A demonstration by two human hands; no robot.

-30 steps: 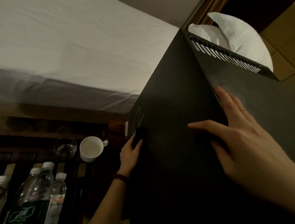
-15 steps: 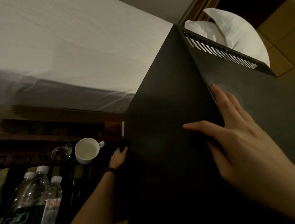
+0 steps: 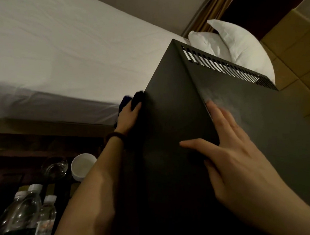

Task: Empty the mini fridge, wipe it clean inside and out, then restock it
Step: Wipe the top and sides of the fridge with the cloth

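A bed with a white sheet [image 3: 62, 53] spans the upper left of the view, and two white pillows [image 3: 237, 47] lean against each other at its far end, beside a tan curtain [image 3: 206, 13]. Yellow-brown wall tiles [image 3: 306, 46] fill the upper right corner. On the dark wooden slatted surface [image 3: 14, 176] at lower left, a clear drinking glass [image 3: 54, 167] stands just beside a white cup [image 3: 80, 164].
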